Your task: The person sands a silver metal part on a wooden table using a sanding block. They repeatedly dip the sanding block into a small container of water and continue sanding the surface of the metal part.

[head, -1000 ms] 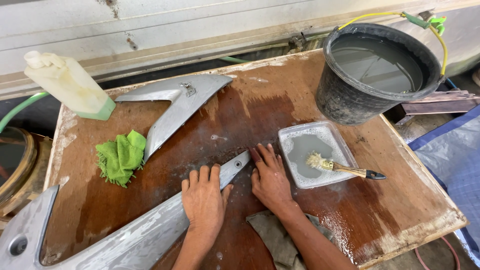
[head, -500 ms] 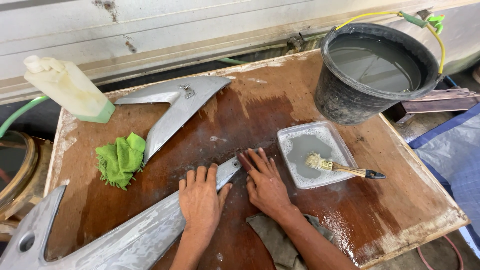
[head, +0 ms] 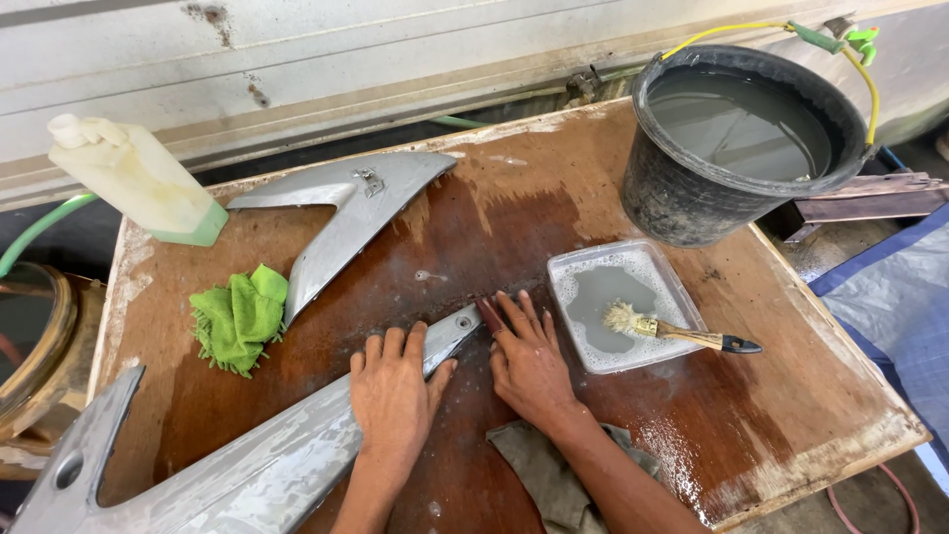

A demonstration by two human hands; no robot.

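A long, grey, wet body panel [head: 257, 465] lies diagonally on the wet wooden table [head: 791, 415], running from the near left corner up to a narrow tip with a small hole, which ends just left of the clear plastic tray [head: 568, 272]; its surface is streaked with pale residue. The left hand [head: 392, 393] lies flat and open, palm down, pressing on the panel near that tip, thumb over the panel's edge. The right hand [head: 529, 358], just left of the tray, is spread flat on the table beside the tip, its fingers pressing down a small dark reddish-brown pad [head: 489, 313]; whether the pad touches the panel cannot be told. Far left of the tray stand a pale plastic bottle [head: 133, 178] and a crumpled green cloth [head: 240, 314], with a second grey panel [head: 346, 208] between them and the tray. The tray holds soapy grey water and a paintbrush [head: 672, 331], bristles in the suds. Behind the tray, a black bucket [head: 682, 198] of water sits at the table's far edge. A grey rag [head: 544, 470] lies under the right forearm.
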